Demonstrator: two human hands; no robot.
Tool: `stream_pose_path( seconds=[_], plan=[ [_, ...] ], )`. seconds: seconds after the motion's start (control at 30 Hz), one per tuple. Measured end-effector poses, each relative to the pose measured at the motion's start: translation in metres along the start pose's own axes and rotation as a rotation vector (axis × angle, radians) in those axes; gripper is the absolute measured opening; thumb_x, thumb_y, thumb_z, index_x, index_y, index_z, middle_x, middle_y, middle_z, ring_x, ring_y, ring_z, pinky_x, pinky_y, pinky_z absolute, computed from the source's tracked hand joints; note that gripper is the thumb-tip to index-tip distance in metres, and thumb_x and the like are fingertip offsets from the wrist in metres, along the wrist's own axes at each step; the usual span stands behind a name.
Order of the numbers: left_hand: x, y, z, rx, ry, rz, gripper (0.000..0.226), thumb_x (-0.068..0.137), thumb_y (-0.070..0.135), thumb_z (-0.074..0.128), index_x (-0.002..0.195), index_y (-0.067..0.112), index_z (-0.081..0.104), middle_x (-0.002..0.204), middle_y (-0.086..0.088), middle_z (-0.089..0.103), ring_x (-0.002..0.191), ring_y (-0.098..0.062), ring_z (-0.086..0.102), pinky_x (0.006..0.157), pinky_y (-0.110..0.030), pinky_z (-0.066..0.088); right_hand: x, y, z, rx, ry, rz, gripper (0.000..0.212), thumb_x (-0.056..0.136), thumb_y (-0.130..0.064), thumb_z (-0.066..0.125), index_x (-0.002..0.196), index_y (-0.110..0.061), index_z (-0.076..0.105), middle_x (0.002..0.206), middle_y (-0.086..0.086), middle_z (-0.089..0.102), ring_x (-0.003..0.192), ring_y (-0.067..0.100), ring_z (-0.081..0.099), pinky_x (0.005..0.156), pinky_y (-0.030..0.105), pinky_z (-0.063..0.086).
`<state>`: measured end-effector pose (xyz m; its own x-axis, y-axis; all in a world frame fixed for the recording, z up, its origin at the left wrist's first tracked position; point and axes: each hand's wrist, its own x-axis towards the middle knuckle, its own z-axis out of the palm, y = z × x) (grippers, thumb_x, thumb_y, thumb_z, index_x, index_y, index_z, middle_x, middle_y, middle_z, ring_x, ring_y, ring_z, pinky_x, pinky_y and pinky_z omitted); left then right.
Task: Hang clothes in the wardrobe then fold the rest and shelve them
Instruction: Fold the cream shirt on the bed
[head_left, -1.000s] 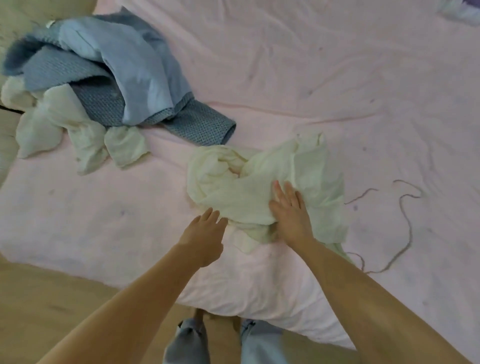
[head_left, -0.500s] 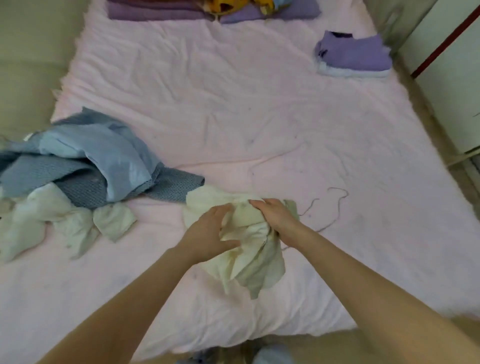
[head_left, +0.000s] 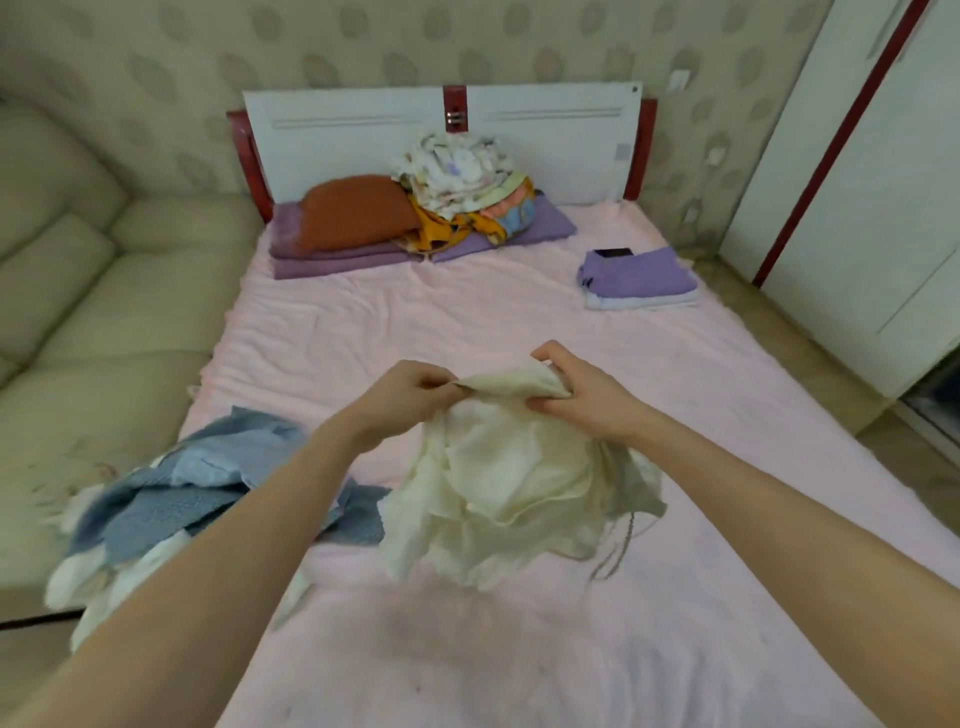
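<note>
Cream garment (head_left: 514, 478) hung at centre frame, its top edge pinched by left hand (head_left: 402, 397) and right hand (head_left: 582, 400); spreading it taut above the bed (head_left: 519, 312) would probably ease folding.

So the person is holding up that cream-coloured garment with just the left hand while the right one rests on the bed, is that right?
Not quite. In the head view both hands grip the cream garment: the left hand and the right hand each pinch its top edge and hold it up above the pink bed. The right hand is not resting on the bed.
</note>
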<state>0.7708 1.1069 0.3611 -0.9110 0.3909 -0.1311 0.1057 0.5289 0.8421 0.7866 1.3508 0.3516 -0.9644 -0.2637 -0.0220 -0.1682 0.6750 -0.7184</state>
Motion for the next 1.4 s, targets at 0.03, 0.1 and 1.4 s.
stream_pose_path(
  seconds=[0.03,0.1,1.4],
  plan=[
    [0.000,0.009,-0.004,0.002,-0.005,0.008,0.029,0.094,0.029,0.060,0.076,0.008,0.071,0.065,0.005,0.057,0.062,-0.004,0.048,0.061,-0.021,0.038,0.001,0.000,-0.005,0.020,0.022,-0.019,0.031,0.086,-0.027,0.068,0.109,-0.026,0.047,0.100,-0.004,0.063,0.088,0.020,0.060,0.076,0.037,0.046],
    [-0.003,0.025,-0.012,-0.002,0.008,0.001,0.044,0.092,0.041,0.061,0.079,0.000,0.069,0.066,0.001,0.057,0.062,-0.005,0.049,0.060,-0.019,0.037,0.006,-0.002,-0.014,-0.022,0.049,-0.079,0.019,0.089,-0.026,0.065,0.102,-0.017,0.055,0.095,0.000,0.063,0.087,0.020,0.058,0.074,0.037,0.042],
    [-0.030,0.009,-0.011,0.208,0.127,-0.406,0.023,0.079,0.027,0.078,0.095,0.016,0.066,0.078,-0.002,0.065,0.067,-0.013,0.057,0.063,-0.026,0.046,0.025,0.035,-0.032,-0.355,-0.340,-0.141,0.051,0.079,-0.047,0.071,0.123,-0.034,0.047,0.108,-0.008,0.053,0.097,0.015,0.054,0.076,0.030,0.037]
  ],
)
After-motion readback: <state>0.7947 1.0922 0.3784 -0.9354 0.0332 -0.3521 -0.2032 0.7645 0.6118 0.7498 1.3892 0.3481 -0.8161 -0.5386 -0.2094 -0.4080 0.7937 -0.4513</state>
